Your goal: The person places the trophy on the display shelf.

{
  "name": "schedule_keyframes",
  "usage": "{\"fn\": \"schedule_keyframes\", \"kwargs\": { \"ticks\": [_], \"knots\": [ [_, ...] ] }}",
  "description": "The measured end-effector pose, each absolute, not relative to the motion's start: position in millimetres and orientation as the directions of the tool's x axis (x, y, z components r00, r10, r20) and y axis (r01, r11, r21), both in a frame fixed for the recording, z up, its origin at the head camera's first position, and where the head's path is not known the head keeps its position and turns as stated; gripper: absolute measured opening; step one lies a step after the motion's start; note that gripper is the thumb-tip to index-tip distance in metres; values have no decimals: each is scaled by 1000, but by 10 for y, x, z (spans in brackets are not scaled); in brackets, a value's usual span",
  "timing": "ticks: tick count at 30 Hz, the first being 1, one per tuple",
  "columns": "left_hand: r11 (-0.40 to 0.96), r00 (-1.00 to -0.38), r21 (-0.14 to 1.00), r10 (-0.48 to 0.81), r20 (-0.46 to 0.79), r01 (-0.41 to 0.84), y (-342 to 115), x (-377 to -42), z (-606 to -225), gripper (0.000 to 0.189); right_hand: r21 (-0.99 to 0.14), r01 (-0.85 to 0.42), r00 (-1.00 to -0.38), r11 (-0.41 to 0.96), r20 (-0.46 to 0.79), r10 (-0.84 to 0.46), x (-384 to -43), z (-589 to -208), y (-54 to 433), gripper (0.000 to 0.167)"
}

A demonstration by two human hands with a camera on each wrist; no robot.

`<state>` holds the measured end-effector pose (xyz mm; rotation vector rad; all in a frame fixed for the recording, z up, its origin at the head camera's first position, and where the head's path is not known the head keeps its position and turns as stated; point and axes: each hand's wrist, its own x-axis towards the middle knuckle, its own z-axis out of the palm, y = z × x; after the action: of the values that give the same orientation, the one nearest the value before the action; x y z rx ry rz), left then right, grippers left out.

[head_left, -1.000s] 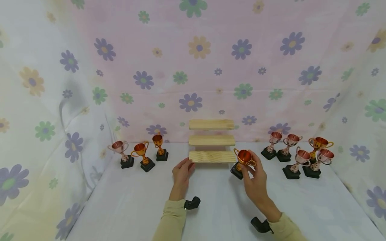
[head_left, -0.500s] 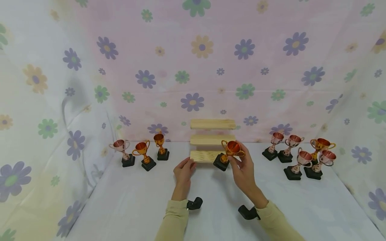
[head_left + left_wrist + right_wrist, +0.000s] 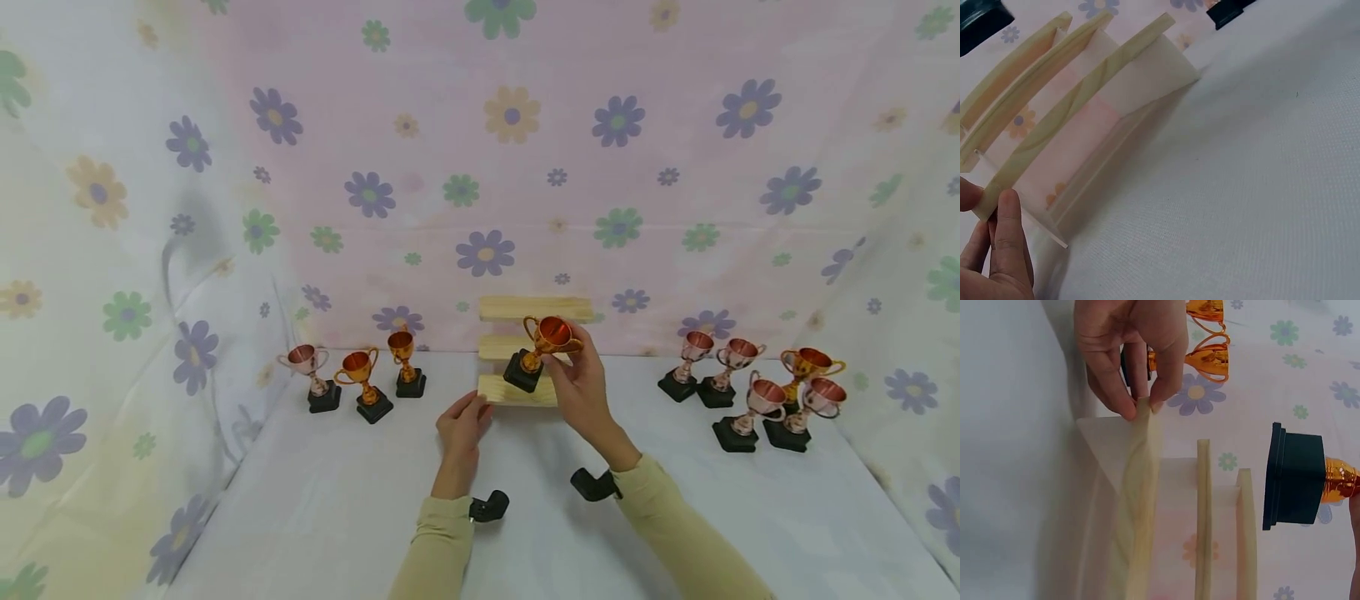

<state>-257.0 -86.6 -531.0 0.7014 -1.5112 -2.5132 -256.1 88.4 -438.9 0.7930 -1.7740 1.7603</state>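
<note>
My right hand (image 3: pixel 583 385) holds a small gold trophy (image 3: pixel 553 335) with two handles and a black base. The trophy is tilted and overlaps the wooden steps in the head view; in the right wrist view its black base (image 3: pixel 1297 478) hangs beyond the top step. A three-tier display stand (image 3: pixel 536 307) has pale wooden steps and clear side supports. Its lowest step's left end is pinched between thumb and fingers of my left hand (image 3: pixel 459 429). The left wrist view shows that thumb and fingers (image 3: pixel 1007 231) around the board's end.
Three trophies stand at left: a rose-coloured one (image 3: pixel 303 360), a gold one (image 3: pixel 357 367) and another gold one (image 3: pixel 401 346). Several more, rose (image 3: pixel 738 354) and gold (image 3: pixel 810 363), are grouped at right. A floral cloth (image 3: pixel 420 142) backs the white table (image 3: pixel 330 508).
My right hand has carried the gold trophy leftward and up, from beside the stand's right end to over its steps. My left hand keeps its pinch on the lowest step.
</note>
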Motion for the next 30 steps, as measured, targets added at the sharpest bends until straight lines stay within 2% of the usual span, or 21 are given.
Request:
{"fn": "schedule_keyframes", "kwargs": {
  "ticks": [9, 16, 23, 30],
  "knots": [
    [-491, -888, 863, -337, -312, -117, -862, -2592, -5338, 32, -757, -652, -749, -45, 652, -118, -2733, -4204, 844, 52],
    [-486, -883, 863, -333, -330, -139, -877, -2591, -5321, 30, -783, -614, -776, -99, 622, -108, -2920, -4075, 831, 57],
    [-481, -877, 866, -347, -333, -138, -876, -2606, -5334, 31, -779, -614, -770, -127, 626, -120, -3136, -3943, 809, 54],
    [-496, -877, 861, -357, -322, -114, -861, -2619, -5347, 30, -769, -637, -754, -57, 636, -164, -3337, -3768, 827, 50]
  ]
}}
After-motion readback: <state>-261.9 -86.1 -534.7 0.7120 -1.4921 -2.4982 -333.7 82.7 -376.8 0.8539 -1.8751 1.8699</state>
